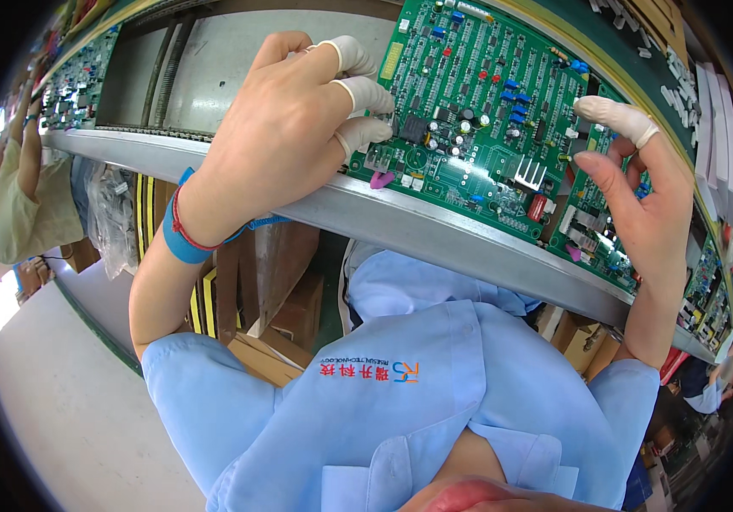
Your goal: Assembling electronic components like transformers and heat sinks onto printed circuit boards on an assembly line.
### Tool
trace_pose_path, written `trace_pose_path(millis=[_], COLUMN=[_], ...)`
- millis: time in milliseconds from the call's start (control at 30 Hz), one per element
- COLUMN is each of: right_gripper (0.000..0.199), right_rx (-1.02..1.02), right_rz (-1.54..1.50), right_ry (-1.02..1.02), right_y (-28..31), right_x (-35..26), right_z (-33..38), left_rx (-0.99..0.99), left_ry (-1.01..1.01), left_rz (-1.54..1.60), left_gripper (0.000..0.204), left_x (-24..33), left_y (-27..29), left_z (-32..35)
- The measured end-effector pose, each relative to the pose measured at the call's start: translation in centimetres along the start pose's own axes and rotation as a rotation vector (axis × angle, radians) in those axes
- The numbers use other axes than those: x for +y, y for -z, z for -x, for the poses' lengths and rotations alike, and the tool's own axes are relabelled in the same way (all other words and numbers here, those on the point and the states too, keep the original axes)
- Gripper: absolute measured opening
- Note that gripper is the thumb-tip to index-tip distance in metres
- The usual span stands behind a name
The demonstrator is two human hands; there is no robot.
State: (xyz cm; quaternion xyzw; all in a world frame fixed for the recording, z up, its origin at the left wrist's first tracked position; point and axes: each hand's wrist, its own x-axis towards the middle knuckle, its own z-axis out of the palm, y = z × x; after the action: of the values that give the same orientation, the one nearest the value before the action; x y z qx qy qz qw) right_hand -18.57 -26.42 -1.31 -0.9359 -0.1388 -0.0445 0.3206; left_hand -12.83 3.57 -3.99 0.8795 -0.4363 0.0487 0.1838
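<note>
Circuit board [486, 111], green, large, packed with components, lies on the conveyor line, its near edge against the metal rail [434, 230] that runs across the view. Left hand [285, 128] rests over the board's left edge; white finger cots on three fingers [365, 92], tips bunched together and pressing down at a small part near the board's left-centre, beside a black square component [414, 130]. Cannot tell whether a part is actually pinched between the tips. Blue wrist strap [180, 243] and a red cord sit on the left wrist, with a coiled blue lead trailing off under the rail. Right hand [639, 200] is at the board's right edge, palm toward the camera, fingers loosely spread, holding nothing; cot-covered index tip [614, 113] touches or hovers right at the board edge, can't tell which. Silver heat sink [530, 173] and a red part [538, 207] lie on the board near the right hand. Second green board [596, 222] sits just beside it to the right, more boards further along. Another board [76, 77] upstream at far left, where another person in a pale shirt [21, 205] stands. Light blue work shirt [409, 384] fills the lower frame.
</note>
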Motion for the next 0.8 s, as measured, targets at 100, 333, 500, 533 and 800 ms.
trace_pose_path(millis=[100, 333, 500, 533, 800], right_gripper=[0.036, 0.033, 0.034, 0.034, 0.027], right_rx=[0.036, 0.003, 0.171, 0.182, 0.65], right_rz=[-0.02, 0.038, 0.043, 0.045, 0.087], right_ry=[0.034, -0.023, -0.03, -0.043, -0.562], right_y=[-0.1, 1.5, 2.7, 3.2, 8.5], right_x=[0.6, 1.1, 1.2, 1.5, 7.4], right_z=[0.2, 1.1, 4.0, 5.3, 19.5], left_rx=[-0.034, -0.053, -0.175, -0.179, -0.253], left_ry=[-0.028, -0.06, -0.122, -0.138, -0.163], left_rz=[-0.013, -0.036, -0.134, -0.132, -0.202], left_gripper=[0.023, 0.023, 0.025, 0.025, 0.021], left_x=[0.2, 0.9, 1.0, 1.0, 0.2], left_y=[0.0, 0.5, 0.9, 1.1, 0.4], left_z=[0.0, -0.6, -0.4, -0.4, -1.8])
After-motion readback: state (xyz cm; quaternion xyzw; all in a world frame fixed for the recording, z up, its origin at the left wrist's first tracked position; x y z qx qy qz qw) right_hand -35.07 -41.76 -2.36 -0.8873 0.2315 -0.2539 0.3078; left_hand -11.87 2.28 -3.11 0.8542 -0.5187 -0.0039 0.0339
